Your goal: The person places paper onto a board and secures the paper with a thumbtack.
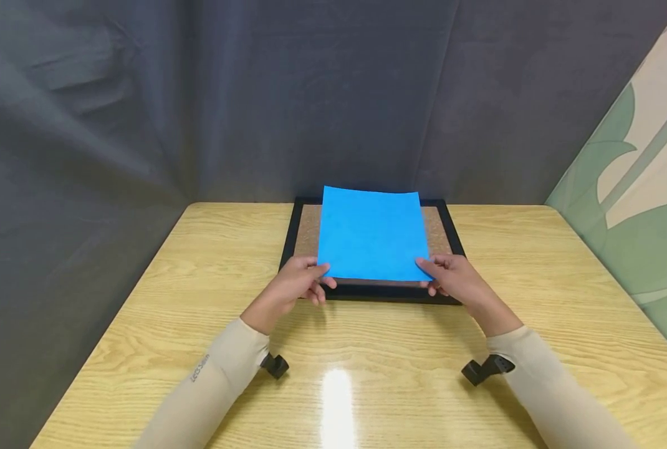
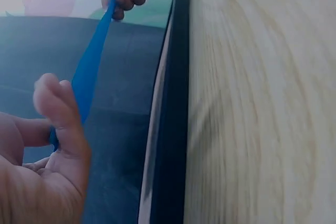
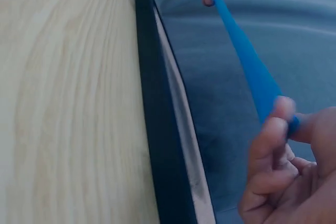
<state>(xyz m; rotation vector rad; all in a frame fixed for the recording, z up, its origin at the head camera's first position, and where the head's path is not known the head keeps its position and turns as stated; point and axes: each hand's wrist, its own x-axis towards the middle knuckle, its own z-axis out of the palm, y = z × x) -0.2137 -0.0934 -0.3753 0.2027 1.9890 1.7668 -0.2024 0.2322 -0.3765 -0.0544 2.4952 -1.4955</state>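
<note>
A thin, plain, bright-blue sheet [image 1: 374, 236], nearly square, is hovering above a black-framed brown board [image 1: 386, 293], its near edge standing apart from it. The left hand [image 1: 298, 280] and the right hand [image 1: 454, 279] are pinching its near side, one near each corner.

Sheet [image 1: 374, 234] flat bright blue, unpatterned; board beneath with black frame [image 1: 389, 292] and speckled brown panel [image 1: 439, 231]. Table [image 1: 210, 268] pale yellow with wavy wood grain, drape [image 1: 333, 93] plain dark slate. Sleeves [image 1: 228, 355] beige, dark lettering on the left; wall [image 1: 656, 168] cream, patterned with green leaves, pink patch above.
</note>
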